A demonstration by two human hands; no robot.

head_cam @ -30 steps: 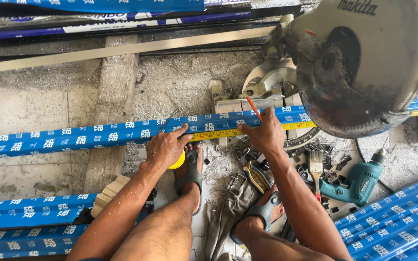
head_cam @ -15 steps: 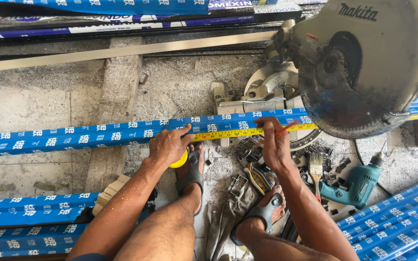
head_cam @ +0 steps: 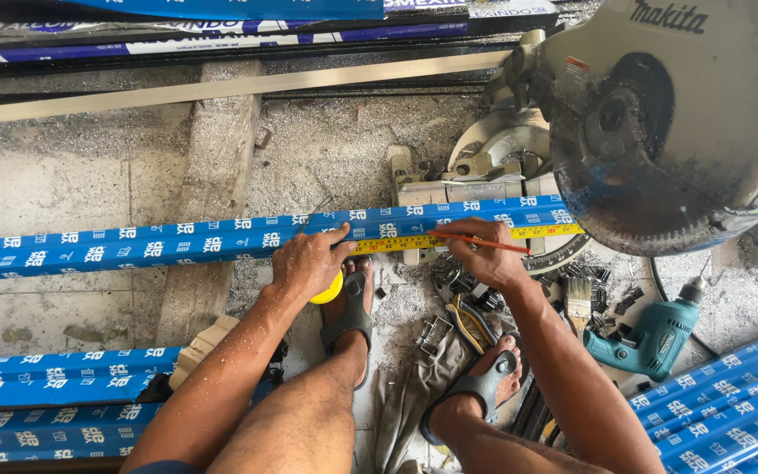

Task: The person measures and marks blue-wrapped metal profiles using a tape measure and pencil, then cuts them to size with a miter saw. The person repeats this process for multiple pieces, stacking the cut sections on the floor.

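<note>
Profile (head_cam: pixel 177 246), blue-wrapped, lies on the floor across the saw (head_cam: pixel 660 123) base, with a yellow tape (head_cam: pixel 449 241) stretched along it. Left hand (head_cam: pixel 309 268) closes on the tape case beside the profile; right hand (head_cam: pixel 484 254) pinches a red pencil (head_cam: pixel 480 243) over the tape. Marking well probably needs taut tape and a steady tip. No containers visible.

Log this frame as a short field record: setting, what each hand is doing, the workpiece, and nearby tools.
setting: dusty concrete floor, person crouched in sandals
left hand: holds yellow tape measure against the profile
right hand: holds red pencil on the extended tape
workpiece: long blue-wrapped profile lying across the miter saw base
nearby: miter saw, teal drill, paintbrush
</note>
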